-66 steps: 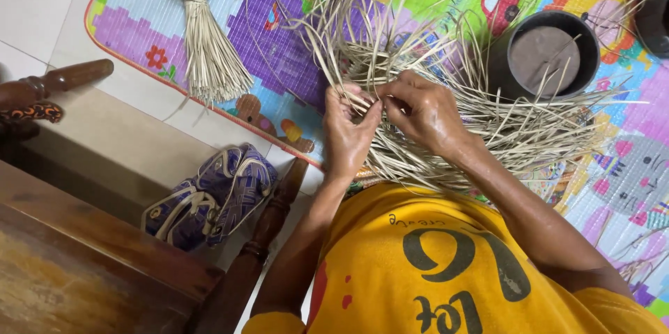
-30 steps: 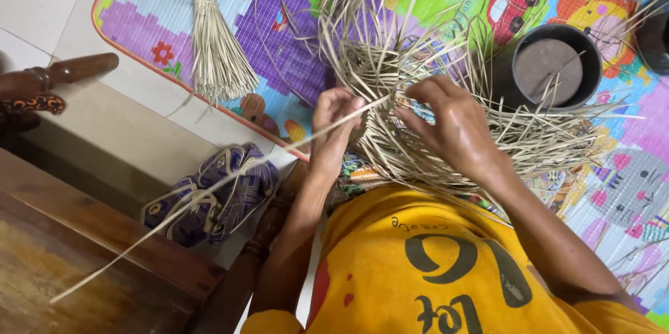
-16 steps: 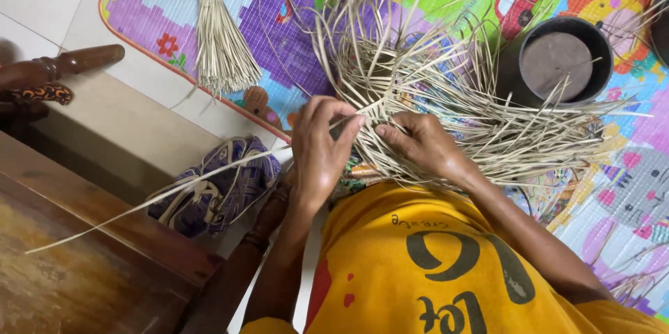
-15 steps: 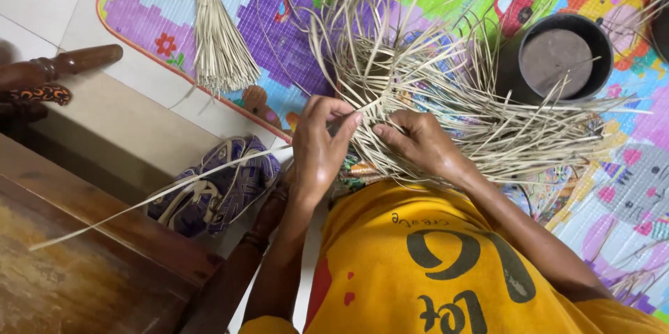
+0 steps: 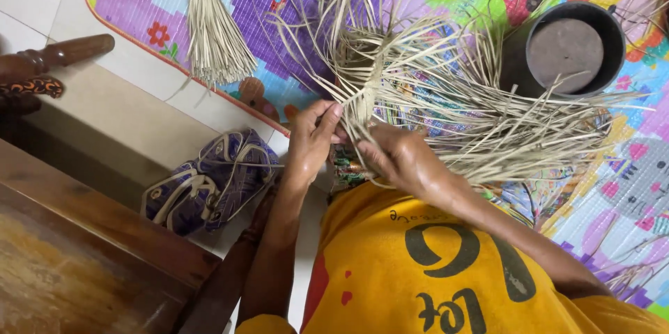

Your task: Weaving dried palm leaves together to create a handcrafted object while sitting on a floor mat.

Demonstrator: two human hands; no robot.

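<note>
1. We see a brightly coloured foam play mat (image 5: 293,20), printed with cartoon cars, flowers and animals, spread over a pale tiled floor (image 5: 104,107); nearly everything else lies on it.
2. At the lower left stands dark brown wooden furniture (image 5: 77,257) with a carved, turned rail above it.
3. The person wears a yellow shirt (image 5: 432,271) with dark printed figures.
4. On the mat, just in front of the person, lies a half-woven piece of pale dried straw strips (image 5: 432,90): a tight plaited core near the hands, with loose strands fanning out to every side.
5. A round black bucket (image 5: 575,52) stands on the mat at the upper right, just beside the loose strands, some of which cross its rim. Inside it we see only a flat, dull brownish-grey surface; we cannot tell what that is.
6. A purple patterned cloth bag with pale straps (image 5: 209,181) slumps on the floor beside the mat's edge, near the left forearm. Its contents do not show.
7. A tied bundle of pale straw strips (image 5: 212,34) lies apart on the mat at the upper left.
8. The left hand (image 5: 313,135) pinches strands at the near edge of the woven core, fingers closed on them.
9. The right hand (image 5: 401,160) grips neighbouring strands of the same piece, just beside the left hand.
</note>
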